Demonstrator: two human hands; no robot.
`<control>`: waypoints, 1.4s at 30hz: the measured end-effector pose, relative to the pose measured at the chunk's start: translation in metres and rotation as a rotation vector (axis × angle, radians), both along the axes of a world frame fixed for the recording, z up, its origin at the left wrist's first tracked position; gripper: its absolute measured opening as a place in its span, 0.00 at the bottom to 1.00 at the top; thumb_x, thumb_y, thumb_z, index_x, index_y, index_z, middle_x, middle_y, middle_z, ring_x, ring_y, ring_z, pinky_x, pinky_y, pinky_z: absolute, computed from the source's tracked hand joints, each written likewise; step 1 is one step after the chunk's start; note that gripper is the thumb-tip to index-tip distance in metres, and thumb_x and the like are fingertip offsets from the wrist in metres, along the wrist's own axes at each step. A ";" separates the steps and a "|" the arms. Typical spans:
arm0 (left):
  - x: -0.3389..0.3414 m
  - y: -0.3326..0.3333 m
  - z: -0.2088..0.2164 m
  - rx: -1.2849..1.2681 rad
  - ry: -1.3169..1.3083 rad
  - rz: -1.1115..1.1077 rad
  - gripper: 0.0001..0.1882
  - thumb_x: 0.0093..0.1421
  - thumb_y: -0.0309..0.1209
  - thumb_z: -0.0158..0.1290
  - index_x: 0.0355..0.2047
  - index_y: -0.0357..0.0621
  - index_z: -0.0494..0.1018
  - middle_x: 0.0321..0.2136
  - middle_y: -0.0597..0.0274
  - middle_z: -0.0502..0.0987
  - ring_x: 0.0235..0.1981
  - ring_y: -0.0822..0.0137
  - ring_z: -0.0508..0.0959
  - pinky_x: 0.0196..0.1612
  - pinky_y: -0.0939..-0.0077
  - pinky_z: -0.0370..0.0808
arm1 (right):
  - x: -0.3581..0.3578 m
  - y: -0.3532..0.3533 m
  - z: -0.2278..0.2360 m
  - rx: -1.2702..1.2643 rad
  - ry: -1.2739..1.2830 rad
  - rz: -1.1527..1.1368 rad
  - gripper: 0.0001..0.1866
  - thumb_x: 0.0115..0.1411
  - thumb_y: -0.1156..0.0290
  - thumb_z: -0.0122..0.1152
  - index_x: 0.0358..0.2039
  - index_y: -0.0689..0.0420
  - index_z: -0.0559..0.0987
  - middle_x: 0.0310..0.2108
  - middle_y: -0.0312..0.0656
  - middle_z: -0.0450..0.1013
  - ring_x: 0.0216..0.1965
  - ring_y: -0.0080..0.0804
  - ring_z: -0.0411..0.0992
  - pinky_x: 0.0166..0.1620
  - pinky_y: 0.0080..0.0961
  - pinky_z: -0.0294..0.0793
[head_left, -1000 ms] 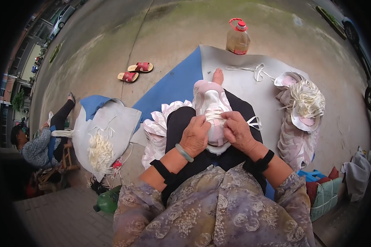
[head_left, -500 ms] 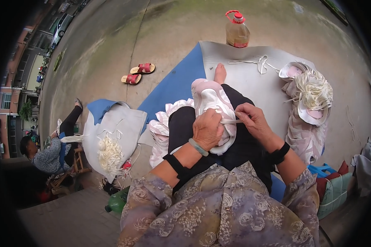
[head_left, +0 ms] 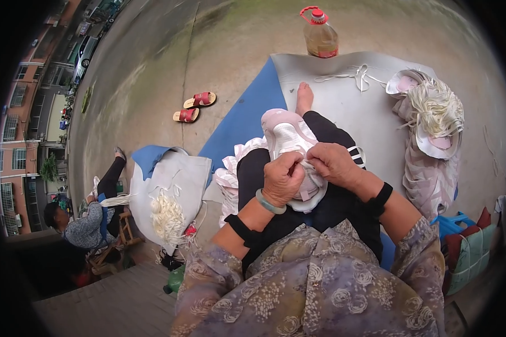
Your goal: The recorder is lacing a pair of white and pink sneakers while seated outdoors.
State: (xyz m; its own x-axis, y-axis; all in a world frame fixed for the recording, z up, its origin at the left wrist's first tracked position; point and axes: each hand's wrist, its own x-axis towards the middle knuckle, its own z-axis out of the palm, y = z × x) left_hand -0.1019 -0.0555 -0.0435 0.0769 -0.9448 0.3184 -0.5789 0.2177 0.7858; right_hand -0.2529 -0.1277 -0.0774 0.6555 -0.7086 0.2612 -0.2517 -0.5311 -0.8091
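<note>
A white and pink shoe upper [head_left: 287, 124] rests on my lap, its rounded toe pointing away from me. My left hand [head_left: 284, 178] is closed on its left side near the lace opening, fingertips partly hidden. Pinched thumb to finger, my right hand [head_left: 336, 164] holds a white shoelace [head_left: 357, 156], which loops out past the knuckles over my right thigh. Both hands nearly meet above the middle of the upper. More pink and white uppers [head_left: 227, 181] lean in a row against my left leg.
A grey-white mat [head_left: 343, 106] with a blue folded part lies beneath me. At right, stacked uppers [head_left: 430, 180] carry a bundle of laces [head_left: 437, 106]. An oil bottle [head_left: 321, 39], red sandals [head_left: 199, 100] and a bag [head_left: 471, 255] surround it. Another person [head_left: 87, 222] sits left.
My right hand has moved left and slightly up, closer to my left hand. The lace stretched between them earlier now shows as a loop beyond the right hand.
</note>
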 end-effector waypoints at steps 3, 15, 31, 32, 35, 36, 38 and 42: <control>0.008 -0.001 0.007 -0.004 -0.005 0.008 0.08 0.47 0.17 0.51 0.29 0.38 0.73 0.20 0.63 0.74 0.20 0.77 0.71 0.25 0.84 0.68 | 0.002 0.000 0.002 -0.074 0.033 0.034 0.02 0.47 0.73 0.53 0.23 0.55 0.73 0.22 0.41 0.68 0.28 0.39 0.69 0.30 0.34 0.64; 0.019 -0.003 0.011 0.083 0.009 0.069 0.14 0.49 0.16 0.49 0.38 0.36 0.71 0.26 0.62 0.75 0.28 0.78 0.74 0.31 0.86 0.71 | 0.005 0.000 0.016 -0.287 0.146 0.102 0.02 0.47 0.72 0.51 0.22 0.52 0.73 0.23 0.37 0.65 0.29 0.35 0.66 0.32 0.31 0.59; 0.020 -0.003 0.012 0.050 -0.015 0.077 0.17 0.48 0.17 0.47 0.41 0.36 0.70 0.24 0.65 0.75 0.22 0.81 0.71 0.26 0.89 0.68 | 0.008 0.002 0.017 -0.345 0.185 0.155 0.07 0.40 0.76 0.55 0.24 0.54 0.72 0.25 0.38 0.65 0.32 0.35 0.66 0.34 0.31 0.59; 0.020 -0.004 0.012 0.036 -0.026 0.068 0.17 0.48 0.16 0.47 0.41 0.36 0.70 0.24 0.65 0.75 0.22 0.81 0.71 0.26 0.88 0.69 | 0.009 0.002 0.017 -0.345 0.185 0.155 0.07 0.40 0.76 0.55 0.24 0.54 0.72 0.25 0.38 0.65 0.32 0.35 0.66 0.34 0.31 0.59; 0.020 -0.003 0.014 0.018 -0.035 0.057 0.17 0.48 0.16 0.47 0.41 0.36 0.70 0.24 0.64 0.75 0.22 0.80 0.72 0.27 0.87 0.69 | 0.010 0.003 0.014 -0.294 0.202 0.138 0.06 0.41 0.75 0.54 0.24 0.54 0.72 0.24 0.38 0.65 0.31 0.35 0.66 0.33 0.31 0.59; 0.020 -0.004 0.015 0.012 -0.035 0.056 0.18 0.48 0.16 0.47 0.41 0.36 0.69 0.24 0.64 0.75 0.23 0.80 0.72 0.27 0.87 0.69 | 0.012 0.005 0.012 -0.256 0.164 0.136 0.05 0.42 0.75 0.54 0.23 0.54 0.72 0.24 0.38 0.65 0.30 0.35 0.66 0.33 0.31 0.59; 0.016 -0.003 0.018 0.034 -0.024 0.052 0.17 0.47 0.16 0.47 0.41 0.36 0.70 0.24 0.64 0.75 0.23 0.79 0.72 0.27 0.86 0.69 | 0.017 0.006 0.007 -0.220 0.127 0.134 0.04 0.42 0.74 0.54 0.23 0.54 0.71 0.24 0.38 0.65 0.30 0.36 0.66 0.33 0.31 0.60; 0.008 -0.004 0.027 0.031 -0.073 0.012 0.18 0.45 0.18 0.48 0.40 0.37 0.69 0.24 0.59 0.74 0.22 0.66 0.74 0.28 0.77 0.70 | 0.022 0.010 0.007 -0.220 0.165 0.144 0.05 0.45 0.73 0.54 0.25 0.56 0.71 0.24 0.40 0.66 0.28 0.38 0.67 0.31 0.32 0.61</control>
State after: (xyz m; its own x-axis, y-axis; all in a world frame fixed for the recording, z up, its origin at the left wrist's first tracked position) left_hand -0.0936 -0.0598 -0.0162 0.0657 -0.9534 0.2945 -0.6375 0.1870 0.7474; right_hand -0.2305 -0.1174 -0.0703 0.7914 -0.5433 0.2802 -0.2792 -0.7290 -0.6249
